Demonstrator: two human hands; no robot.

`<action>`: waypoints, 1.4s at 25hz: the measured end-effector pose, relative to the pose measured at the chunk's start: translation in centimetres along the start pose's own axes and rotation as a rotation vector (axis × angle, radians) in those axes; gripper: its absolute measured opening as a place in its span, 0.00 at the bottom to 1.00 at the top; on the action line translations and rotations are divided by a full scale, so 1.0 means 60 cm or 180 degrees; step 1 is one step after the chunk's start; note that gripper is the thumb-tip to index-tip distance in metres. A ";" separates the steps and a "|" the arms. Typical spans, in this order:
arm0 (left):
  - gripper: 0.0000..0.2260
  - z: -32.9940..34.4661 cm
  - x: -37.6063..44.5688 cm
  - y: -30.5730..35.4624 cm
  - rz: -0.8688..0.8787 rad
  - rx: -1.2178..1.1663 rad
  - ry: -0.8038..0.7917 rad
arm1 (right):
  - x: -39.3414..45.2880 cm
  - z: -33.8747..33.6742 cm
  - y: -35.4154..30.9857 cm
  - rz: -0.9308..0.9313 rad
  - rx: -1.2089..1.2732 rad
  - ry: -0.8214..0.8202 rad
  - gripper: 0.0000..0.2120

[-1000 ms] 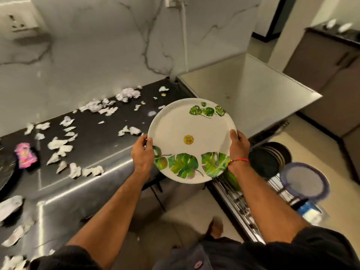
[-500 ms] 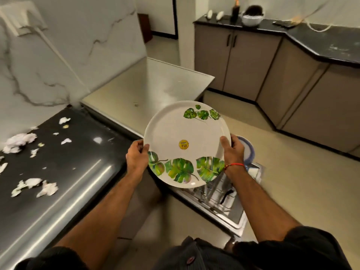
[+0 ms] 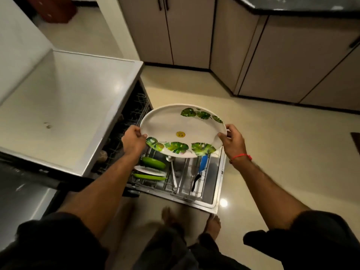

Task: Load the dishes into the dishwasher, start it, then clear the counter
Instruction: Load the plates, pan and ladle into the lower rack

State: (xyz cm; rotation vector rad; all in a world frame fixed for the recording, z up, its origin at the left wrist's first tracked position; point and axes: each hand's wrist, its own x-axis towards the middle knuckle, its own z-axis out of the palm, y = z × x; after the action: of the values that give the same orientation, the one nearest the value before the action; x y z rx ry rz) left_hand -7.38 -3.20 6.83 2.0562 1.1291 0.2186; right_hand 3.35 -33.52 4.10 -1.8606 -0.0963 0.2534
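Above the rack (image 3: 181, 180), plate (image 3: 175, 125) seemingly between both hands (image 3: 134, 140)

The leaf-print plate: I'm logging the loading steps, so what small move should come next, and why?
Probably tip the leaf-print plate on edge and lower it into the pulled-out lower rack. The left hand and right hand hold it nearly flat above the rack, where green plates already stand.
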 end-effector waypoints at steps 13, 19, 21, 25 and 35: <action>0.05 0.463 0.342 -0.149 0.0110 0.0116 -0.0479 | 0.291 0.126 0.372 0.0069 -0.0514 0.0756 0.12; 0.06 0.619 0.423 -0.262 0.0015 0.0224 -0.0645 | 0.365 0.190 0.550 0.0192 -0.0503 0.0841 0.14; 0.08 0.645 0.435 -0.276 -0.0027 0.0392 -0.0762 | 0.381 0.203 0.577 0.0365 -0.0582 0.0847 0.15; 0.13 0.665 0.443 -0.300 -0.0150 0.0467 -0.1064 | 0.412 0.217 0.589 0.0708 -0.0946 0.0864 0.15; 0.25 0.661 0.414 -0.312 0.0046 0.0383 -0.1076 | 0.438 0.236 0.607 0.1478 -0.1626 0.0078 0.15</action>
State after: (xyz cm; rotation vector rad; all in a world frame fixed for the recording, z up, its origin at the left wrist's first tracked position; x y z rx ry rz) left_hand 14.12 0.59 -38.57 2.1072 0.9368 -0.1894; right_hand 23.48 -26.15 -37.80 -2.3805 0.3211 0.5663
